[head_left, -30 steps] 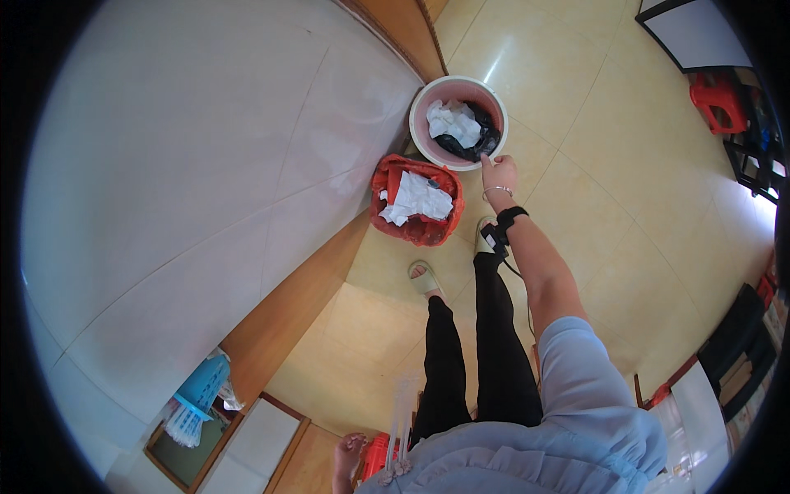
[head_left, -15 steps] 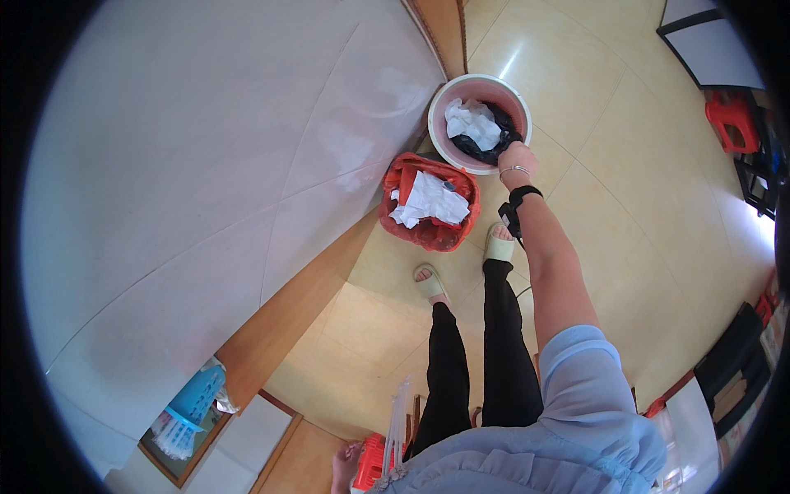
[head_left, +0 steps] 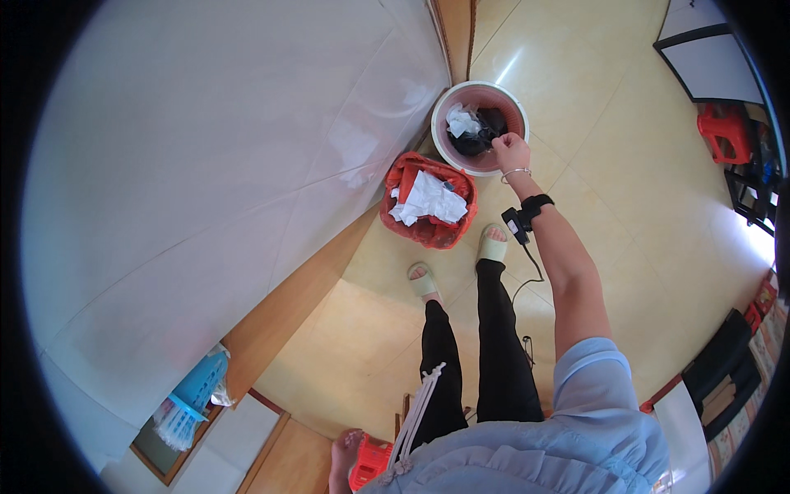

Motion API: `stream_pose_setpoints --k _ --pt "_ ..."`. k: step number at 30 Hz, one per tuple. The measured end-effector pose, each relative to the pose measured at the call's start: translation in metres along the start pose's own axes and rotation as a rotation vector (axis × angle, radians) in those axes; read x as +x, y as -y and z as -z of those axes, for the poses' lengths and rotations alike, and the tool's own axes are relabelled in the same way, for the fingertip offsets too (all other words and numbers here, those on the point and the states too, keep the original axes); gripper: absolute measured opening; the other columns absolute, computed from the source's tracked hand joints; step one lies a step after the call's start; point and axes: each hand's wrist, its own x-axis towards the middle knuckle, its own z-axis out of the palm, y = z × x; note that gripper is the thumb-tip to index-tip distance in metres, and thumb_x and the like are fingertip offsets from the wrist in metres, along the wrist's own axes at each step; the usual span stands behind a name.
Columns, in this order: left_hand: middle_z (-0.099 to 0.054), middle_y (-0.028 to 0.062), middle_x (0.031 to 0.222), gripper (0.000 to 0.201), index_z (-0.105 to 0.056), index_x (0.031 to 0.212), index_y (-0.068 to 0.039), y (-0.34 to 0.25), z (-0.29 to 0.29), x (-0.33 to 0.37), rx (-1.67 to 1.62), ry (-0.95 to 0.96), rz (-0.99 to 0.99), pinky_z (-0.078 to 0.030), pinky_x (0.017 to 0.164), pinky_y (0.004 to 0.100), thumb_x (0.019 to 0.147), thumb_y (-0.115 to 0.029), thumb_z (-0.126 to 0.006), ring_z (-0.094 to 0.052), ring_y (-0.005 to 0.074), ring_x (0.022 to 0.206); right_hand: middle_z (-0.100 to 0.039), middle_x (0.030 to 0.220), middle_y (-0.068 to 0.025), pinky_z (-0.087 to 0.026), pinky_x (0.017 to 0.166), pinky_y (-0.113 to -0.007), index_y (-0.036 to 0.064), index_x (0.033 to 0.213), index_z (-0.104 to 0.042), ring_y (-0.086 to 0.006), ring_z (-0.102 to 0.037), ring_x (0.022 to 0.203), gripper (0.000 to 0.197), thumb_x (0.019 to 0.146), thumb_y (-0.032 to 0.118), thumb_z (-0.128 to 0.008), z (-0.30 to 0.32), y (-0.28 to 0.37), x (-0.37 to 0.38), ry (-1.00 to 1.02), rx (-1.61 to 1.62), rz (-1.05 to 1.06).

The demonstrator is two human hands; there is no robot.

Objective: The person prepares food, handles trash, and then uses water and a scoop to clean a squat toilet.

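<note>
My right hand (head_left: 512, 153) reaches over the near right rim of a round pinkish-white bin (head_left: 521, 113). Its fingers are pinched together on the edge of a black plastic bag (head_left: 473, 145) inside. Crumpled white tissue (head_left: 462, 121) lies on the bag. Close beside this bin stands a smaller bin with a red plastic liner (head_left: 395, 171), holding white paper (head_left: 432, 196). My left hand (head_left: 349, 441) hangs low at the lower edge, beside a red plastic thing (head_left: 370, 463) with slots. Its fingers are too small and partly hidden to read.
A white sheet-like surface (head_left: 206, 165) with a wooden side (head_left: 304, 288) fills the left. A blue plastic basket (head_left: 197, 383) sits at lower left. At right are a red stool (head_left: 724, 133) and a black chair (head_left: 720, 362). My slippered feet (head_left: 423, 280) stand near the bins.
My right hand has shifted slightly left, farther over the bin, and its wrist has turned. The black bag and tissue have sunk and bunched together. My left hand has risen slightly.
</note>
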Motion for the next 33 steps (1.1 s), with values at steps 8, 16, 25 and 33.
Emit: stream_pose_setpoints --k 8,16,25,33 --pt "-0.065 0.0096 0.091 0.018 -0.059 0.098 0.002 -0.031 -0.002 0.001 -0.104 0.027 -0.036 -0.050 0.078 0.0272 0.089 -0.013 -0.057 -0.063 0.0153 0.085 -0.064 0.069 -0.0155 -0.050 0.065 -0.037 0.0011 0.074 -0.063 -0.0293 -0.063 0.067 0.022 0.071 0.023 -0.061 0.030 0.034 -0.001 -0.021 0.090 0.086" --pt "-0.065 0.0089 0.089 0.016 -0.059 0.098 0.002 -0.034 -0.006 -0.005 -0.150 0.045 -0.015 -0.049 0.079 0.0264 0.089 -0.012 -0.056 -0.062 0.0144 0.086 -0.064 0.066 -0.0146 -0.050 0.063 -0.036 0.0006 0.071 -0.064 -0.0266 -0.063 0.063 0.022 0.069 0.022 -0.060 0.048 0.064 -0.002 -0.025 0.122 0.098" --pt "-0.065 0.0090 0.090 0.019 -0.059 0.099 0.002 -0.004 -0.006 -0.001 -0.142 0.047 -0.055 -0.048 0.079 0.0260 0.090 -0.014 -0.056 -0.061 0.0141 0.086 -0.065 0.065 -0.0117 -0.050 0.065 -0.035 0.0019 0.072 -0.065 -0.0245 -0.064 0.063 0.023 0.070 0.024 -0.060 0.056 0.069 -0.015 -0.006 0.078 0.088" --pt "-0.065 0.0081 0.089 0.020 -0.060 0.099 0.002 0.034 -0.001 -0.003 -0.191 0.036 -0.102 -0.048 0.076 0.0256 0.090 -0.016 -0.056 -0.061 0.0134 0.082 -0.065 0.062 -0.0098 -0.051 0.062 -0.030 0.0005 0.073 -0.065 -0.0186 -0.064 0.060 0.024 0.071 0.024 -0.061 0.076 0.100 -0.046 -0.028 0.093 0.117"
